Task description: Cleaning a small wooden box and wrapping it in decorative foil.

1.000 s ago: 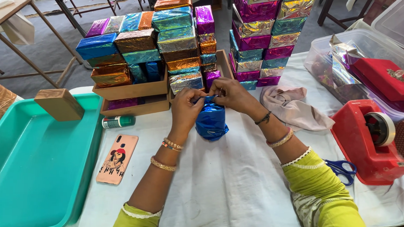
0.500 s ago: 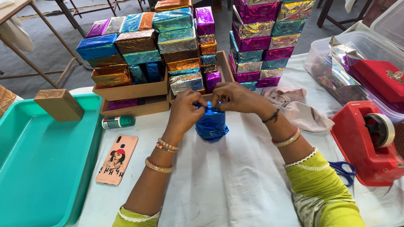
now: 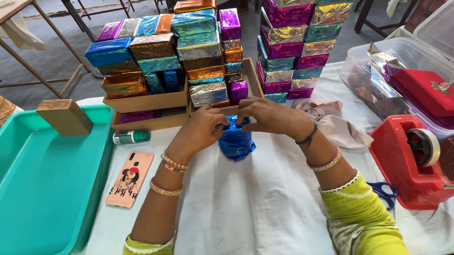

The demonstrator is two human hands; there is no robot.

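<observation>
A: Where was the blue foil-wrapped box (image 3: 235,142)?

B: Upright on the white cloth (image 3: 264,204), just in front of the wooden crate (image 3: 152,102) of wrapped boxes.

A: Your hands?

B: Your left hand (image 3: 203,129) and right hand (image 3: 267,116) both pinched the foil at its top, fingers closed on it. Red tape dispenser (image 3: 412,164) sat to your right.

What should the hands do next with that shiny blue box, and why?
Probably press the top fold flat and reach for tape. Both the left hand and right hand pinch the foil at the top end of the blue box, which stands upright on the white cloth. The red tape holder sits to the right.
</observation>
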